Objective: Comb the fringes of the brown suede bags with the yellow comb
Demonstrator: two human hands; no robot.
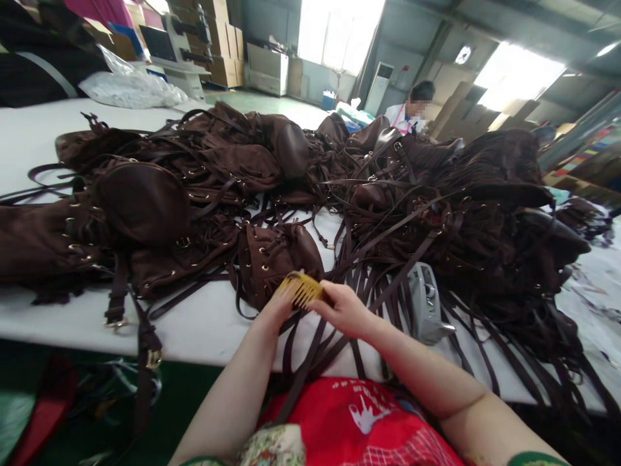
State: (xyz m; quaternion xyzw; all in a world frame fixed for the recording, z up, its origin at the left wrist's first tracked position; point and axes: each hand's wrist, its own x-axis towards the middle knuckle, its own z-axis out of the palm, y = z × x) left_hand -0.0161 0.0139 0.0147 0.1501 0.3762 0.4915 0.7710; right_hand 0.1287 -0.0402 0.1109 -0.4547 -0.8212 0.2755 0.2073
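Observation:
My right hand (345,309) is closed on one end of a yellow wide-toothed comb (301,289), whose teeth point down toward my left hand. My left hand (281,307) is at the comb's other end, against the lower side of a small dark brown drawstring bag (272,255); its fingers are hidden behind the comb and the bag. Brass-coloured eyelets and a smooth flap show on this bag, which lies on the white table (204,323). Dark straps (310,353) hang from near my hands over the table's front edge.
Brown bags with fringes are heaped to the left (140,200) and right (485,239). A grey-white device (425,304) stands among loose straps right of my hands. Buckled straps (145,349) hang off the front edge. Another person (407,113) is beyond the table.

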